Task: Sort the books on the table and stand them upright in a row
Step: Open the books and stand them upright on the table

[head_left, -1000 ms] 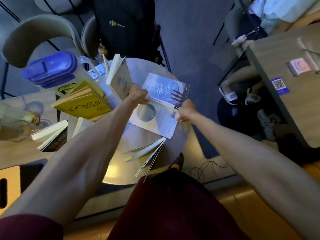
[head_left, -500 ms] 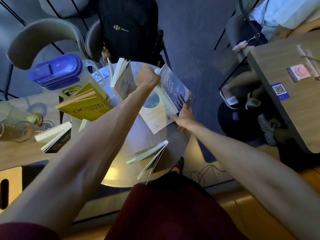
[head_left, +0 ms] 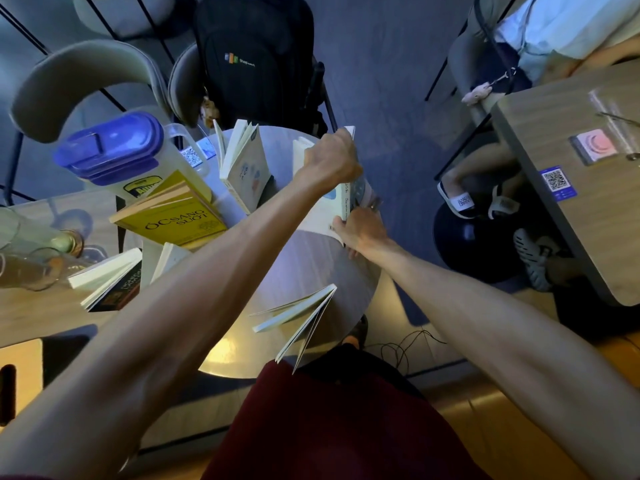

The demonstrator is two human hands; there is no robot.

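Head view. Step in hand, by judgement: raising the white book [head_left: 330,206] to stand on edge at the far right of the round worktop [head_left: 298,258].

- Left hand [head_left: 330,161]: grip clenched over the book's far top edge.
- Right hand [head_left: 362,230]: grip closed on the near lower corner, at the worktop rim.
- A second, bluish cover just right of the white book, partly hidden; whether held together, cannot tell.
- Standing book [head_left: 244,168]: upright, pages fanned, left of the held one, apart from it.
- Yellow book [head_left: 173,218] at left, tilted on a stack; open book [head_left: 301,317] near, fanned.

Procedure, advised:
1. Keep both grips firm until the lower edge seats flat.
2. Slide left, toward the standing book; away from the rim, a fall hazard.
3. Square the spine, then release top grip last.
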